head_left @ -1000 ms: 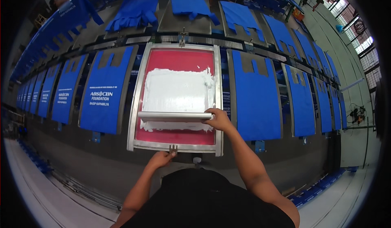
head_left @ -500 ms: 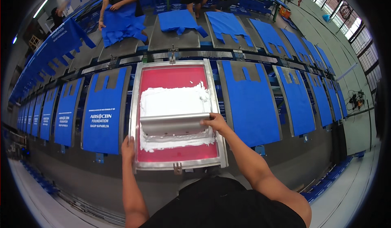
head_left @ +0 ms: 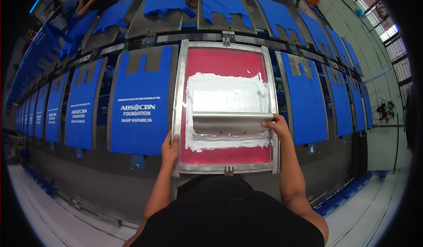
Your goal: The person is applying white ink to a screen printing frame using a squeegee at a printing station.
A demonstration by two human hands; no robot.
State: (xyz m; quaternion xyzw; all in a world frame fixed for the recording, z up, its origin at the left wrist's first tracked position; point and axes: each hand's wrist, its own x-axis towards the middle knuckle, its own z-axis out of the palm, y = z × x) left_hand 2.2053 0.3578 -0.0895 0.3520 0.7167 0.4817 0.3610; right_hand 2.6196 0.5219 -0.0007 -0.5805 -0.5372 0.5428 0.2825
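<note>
A screen-printing frame (head_left: 179, 84) with a silver metal border and pink mesh (head_left: 224, 57) lies in the middle of the row. A rectangle of white ink (head_left: 220, 88) is spread over the mesh. A wide metal squeegee (head_left: 224, 122) lies crosswise in the lower part of the ink. My right hand (head_left: 276, 126) grips the squeegee's right end, thumb over its face. My left hand (head_left: 170, 146) holds the lower left edge of the frame from outside. A metal clamp (head_left: 228, 170) sits at the near end of the frame.
Printed blue bag pieces (head_left: 139, 88) lie on boards to the left, plain ones (head_left: 304, 106) to the right. Behind runs another row of boards (head_left: 154, 24) with blue fabric. At the back left a person (head_left: 88, 0) handles blue fabric. A pale wall (head_left: 365, 48) stands at right.
My left hand has left the near clamp for the frame's left edge. The view has shifted, putting the frame further right in it. My right hand still holds the squeegee.
</note>
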